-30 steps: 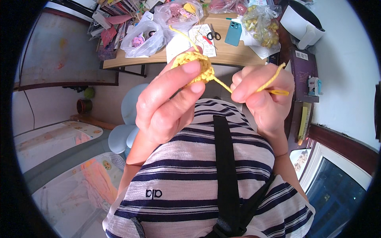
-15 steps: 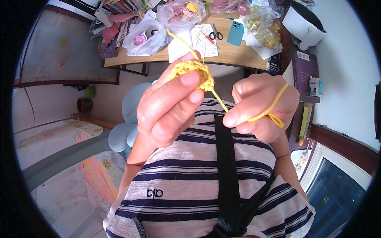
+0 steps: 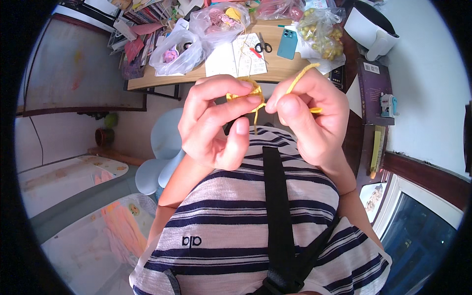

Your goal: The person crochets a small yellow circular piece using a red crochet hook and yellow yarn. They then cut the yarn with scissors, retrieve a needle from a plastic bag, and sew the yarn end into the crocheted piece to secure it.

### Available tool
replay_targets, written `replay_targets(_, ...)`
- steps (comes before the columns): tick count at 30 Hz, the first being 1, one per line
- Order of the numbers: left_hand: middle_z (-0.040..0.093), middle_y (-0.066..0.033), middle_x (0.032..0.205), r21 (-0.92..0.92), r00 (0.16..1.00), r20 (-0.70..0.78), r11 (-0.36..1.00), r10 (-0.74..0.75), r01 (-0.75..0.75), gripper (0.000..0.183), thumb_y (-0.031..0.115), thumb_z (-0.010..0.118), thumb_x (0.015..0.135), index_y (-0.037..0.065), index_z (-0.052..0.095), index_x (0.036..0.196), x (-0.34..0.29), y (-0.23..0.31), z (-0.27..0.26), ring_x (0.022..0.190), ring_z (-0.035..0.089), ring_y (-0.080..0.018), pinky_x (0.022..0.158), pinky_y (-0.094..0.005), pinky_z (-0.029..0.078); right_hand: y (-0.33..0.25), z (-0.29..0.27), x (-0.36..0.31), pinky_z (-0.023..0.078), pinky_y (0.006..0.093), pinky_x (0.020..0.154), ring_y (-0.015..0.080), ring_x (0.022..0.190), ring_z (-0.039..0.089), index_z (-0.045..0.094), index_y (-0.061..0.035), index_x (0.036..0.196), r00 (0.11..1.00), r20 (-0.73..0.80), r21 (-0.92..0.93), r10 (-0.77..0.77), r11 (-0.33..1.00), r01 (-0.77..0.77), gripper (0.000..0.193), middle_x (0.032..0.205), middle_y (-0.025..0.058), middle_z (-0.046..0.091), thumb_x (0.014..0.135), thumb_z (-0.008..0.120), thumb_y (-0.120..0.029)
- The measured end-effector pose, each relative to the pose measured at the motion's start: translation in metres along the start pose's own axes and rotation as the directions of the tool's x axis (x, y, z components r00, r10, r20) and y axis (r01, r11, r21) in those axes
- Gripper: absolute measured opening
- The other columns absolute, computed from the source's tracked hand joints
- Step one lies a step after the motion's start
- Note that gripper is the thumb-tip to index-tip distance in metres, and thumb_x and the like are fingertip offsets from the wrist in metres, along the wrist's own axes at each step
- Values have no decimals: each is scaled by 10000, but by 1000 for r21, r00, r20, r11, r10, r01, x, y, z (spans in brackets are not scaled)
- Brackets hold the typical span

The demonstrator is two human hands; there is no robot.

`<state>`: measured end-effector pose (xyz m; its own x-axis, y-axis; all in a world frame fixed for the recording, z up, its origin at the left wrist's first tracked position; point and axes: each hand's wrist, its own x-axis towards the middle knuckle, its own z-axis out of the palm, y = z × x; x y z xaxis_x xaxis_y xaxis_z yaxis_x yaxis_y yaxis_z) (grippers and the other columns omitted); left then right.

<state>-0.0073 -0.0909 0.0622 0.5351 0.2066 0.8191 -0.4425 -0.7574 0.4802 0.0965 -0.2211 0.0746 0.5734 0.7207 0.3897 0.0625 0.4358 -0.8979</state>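
Observation:
My left hand (image 3: 209, 125) pinches a small round yellow crocheted piece (image 3: 256, 91) between thumb and fingers, which cover much of it. A short yarn tail dangles below the piece. Close on its right, my right hand (image 3: 319, 115) is closed on the yellow yarn (image 3: 301, 77), thumb against forefinger. One end of that strand sticks up past the forefinger, and another bit shows beside the palm. Between the two hands a short length of yarn runs from the piece to the right fingertips. Both hands are held up in front of my striped shirt.
Beyond my hands, a wooden desk (image 3: 269, 30) bears an open notebook (image 3: 221, 61), black-handled scissors (image 3: 263, 46), a teal phone (image 3: 287, 44), plastic bags (image 3: 179, 51) of yarn and a bag of yellow-green fruit (image 3: 322, 37). A pale blue chair (image 3: 164, 130) stands at left.
My right hand has turned and moved up and left, close to the crocheted piece. My left hand has tilted the piece, and its tail now points down instead of up.

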Motion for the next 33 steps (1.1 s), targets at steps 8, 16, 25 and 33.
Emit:
replay_targets(8,624,-124,925,-143,947,151,941,-285,306,155,53,718,766,-25,639,874,-2,-8,9,816,598,-201,717,-291,483,7,1,6,314,159,520,-4,607,422,624,4,915,992,-102,34,71,997,-68,126,736,-27,565,903,631,-121)
replay_targets(16,567,-119,1004,-171,937,-67,929,-343,327,420,59,764,728,-17,592,1104,-7,-22,14,945,549,-206,848,-286,438,27,4,12,333,183,517,13,598,424,594,23,888,981,-89,-121,173,976,-183,113,666,-26,518,893,624,-86)
replay_targets(25,543,-63,947,-139,904,91,894,-418,427,166,-48,677,788,-17,653,949,6,-14,5,892,492,-139,822,-250,394,46,10,13,428,253,529,111,582,555,578,12,872,989,-40,-316,144,937,-150,96,693,117,591,830,644,-45)
replay_targets(33,580,-111,827,-627,807,-208,709,-553,324,147,118,447,988,13,491,1080,16,-31,-17,743,571,-190,691,-323,508,56,10,22,469,215,730,90,825,587,618,33,895,998,41,-343,-54,937,64,57,878,55,617,878,619,-21)
